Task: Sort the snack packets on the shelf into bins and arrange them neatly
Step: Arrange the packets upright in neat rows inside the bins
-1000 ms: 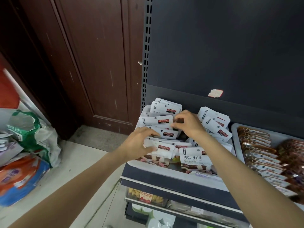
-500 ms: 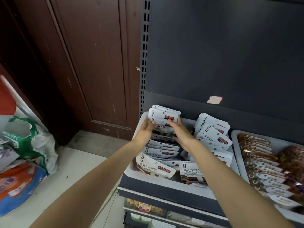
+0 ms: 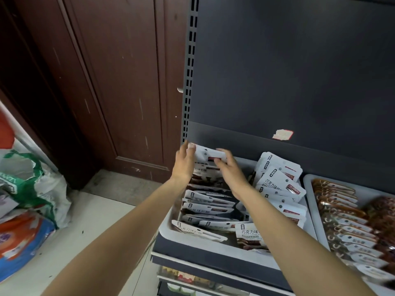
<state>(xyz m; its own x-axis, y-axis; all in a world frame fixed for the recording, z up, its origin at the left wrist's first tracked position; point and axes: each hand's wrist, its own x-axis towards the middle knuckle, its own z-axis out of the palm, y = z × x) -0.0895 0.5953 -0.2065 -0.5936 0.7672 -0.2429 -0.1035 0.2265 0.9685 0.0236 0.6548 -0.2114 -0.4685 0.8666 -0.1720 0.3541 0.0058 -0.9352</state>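
Note:
A grey bin (image 3: 168, 228) on the dark shelf holds white snack packets with Chinese print. At its back left corner, my left hand (image 3: 184, 162) and my right hand (image 3: 229, 169) grip a stack of white packets (image 3: 206, 155) from both sides, held upright against the back panel. More white packets (image 3: 205, 207) lie in a leaning row down the bin's left side. A second pile of white packets (image 3: 280, 180) leans on the bin's right side. One packet (image 3: 249, 232) stands at the front.
A second grey bin (image 3: 307, 180) to the right holds brown and white packets (image 3: 342, 212) in a row. The dark shelf back panel (image 3: 288, 82) rises behind. A brown wooden door (image 3: 119, 82) is at left. Bags (image 3: 27, 206) lie on the floor at far left.
Both hands moved from the middle of the bin up to its back left corner, gathering a stack of white packets and lifting it upright against the back panel.

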